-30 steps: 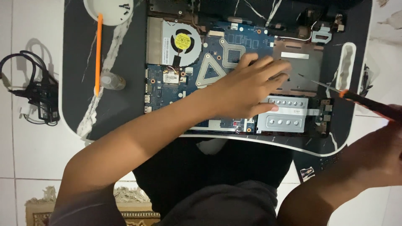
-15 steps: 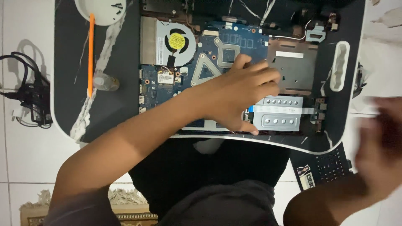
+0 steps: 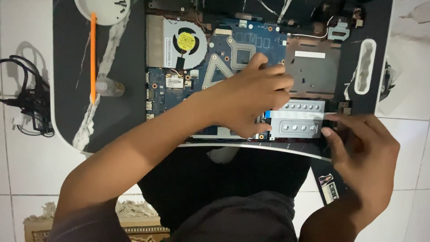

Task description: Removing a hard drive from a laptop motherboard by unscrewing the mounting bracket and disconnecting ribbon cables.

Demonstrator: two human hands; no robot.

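The left hand lies flat with fingers spread, holding nothing, on the blue laptop motherboard in the opened black case, while just right of it the right hand pinches the silver metal bracket's right end.

I sit on a home floor, not at a workbench: white floor tiles surround me, a fringed rug lies by my knees, and the opened laptop rests on a small dark lap table.
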